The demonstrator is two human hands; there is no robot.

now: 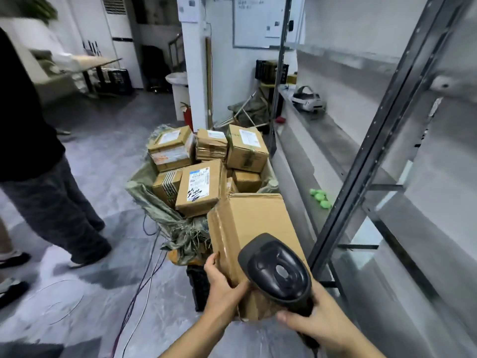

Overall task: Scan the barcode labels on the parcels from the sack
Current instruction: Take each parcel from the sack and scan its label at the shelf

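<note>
My left hand (224, 285) grips the near left corner of a large plain cardboard parcel (258, 223), tilted up in front of me; no label shows on its visible faces. My right hand (312, 324) holds the handle of a black barcode scanner (277, 272), whose head hovers over the parcel's near end. Beyond lies an open greenish woven sack (154, 210) piled with several taped cardboard parcels. One of them (200, 189) shows a white barcode label and black handwriting on top.
A person in dark clothes (38, 156) stands at the left. Thin cables (144, 280) trail over the grey floor. Metal shelving (361, 182) runs along the right, bearing a white headset (308, 100) and green balls (320, 198). A black crate (197, 288) sits under the parcel.
</note>
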